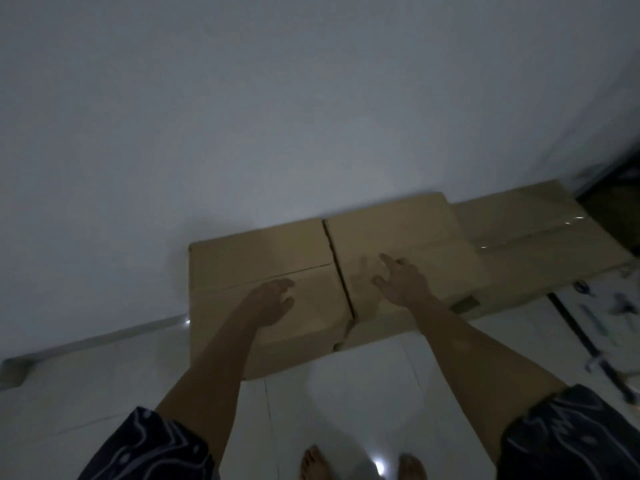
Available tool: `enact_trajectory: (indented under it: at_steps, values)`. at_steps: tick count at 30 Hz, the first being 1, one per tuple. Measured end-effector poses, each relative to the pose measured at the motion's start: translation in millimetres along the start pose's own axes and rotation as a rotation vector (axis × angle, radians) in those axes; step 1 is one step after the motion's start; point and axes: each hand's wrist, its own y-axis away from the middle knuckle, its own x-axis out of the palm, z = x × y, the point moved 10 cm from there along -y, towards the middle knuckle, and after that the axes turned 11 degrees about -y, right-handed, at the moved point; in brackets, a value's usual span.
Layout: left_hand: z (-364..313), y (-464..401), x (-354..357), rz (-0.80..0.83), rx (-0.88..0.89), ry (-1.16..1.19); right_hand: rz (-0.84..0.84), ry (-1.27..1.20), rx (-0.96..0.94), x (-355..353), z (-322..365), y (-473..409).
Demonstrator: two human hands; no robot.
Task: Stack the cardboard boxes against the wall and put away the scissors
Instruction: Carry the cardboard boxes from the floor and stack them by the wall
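Fingers (388,261) of the right hand (401,278) are seen spread and nearly straight, laid on or just over the top of the middle cardboard box (408,233), with nothing gripped; fingers (287,284) of the left hand (273,299) are seen relaxed and slightly bent, rested on the top of the left cardboard box (256,258), likewise with nothing held; the two boxes are set side by side against the white wall (277,116), a dark narrow gap being seen between them; a third, lower cardboard box (540,237), sealed with clear tape, is placed to the right along the same wall; all three are stood on the pale tiled floor (363,393); the scissors cannot be made out in the dim, blurred picture; bare feet (311,462) are seen at the lower edge
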Motion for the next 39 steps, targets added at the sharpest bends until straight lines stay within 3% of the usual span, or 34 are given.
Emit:
enact_trajectory:
  at_steps: [9, 14, 22, 31, 39]
  values:
    - [-315, -22, -56, -0.085, 0.357, -0.246, -0.215, -0.041, 0.204, -208, -203, 105]
    - [-553, -9, -28, -0.053, 0.551, -0.300, -0.327, -0.081, 0.358, -321, -379, 199]
    - [-829, 19, 57, 0.031, 0.729, -0.356, -0.404, -0.174, 0.540, -402, -584, 294]
    - [-1034, -33, 117, 0.114, 0.752, -0.401, -0.451, -0.246, 0.600, -492, -760, 292]
    - [-1215, -140, 150, 0.167, 0.694, -0.265, -0.476, -0.237, 0.643, -624, -932, 230]
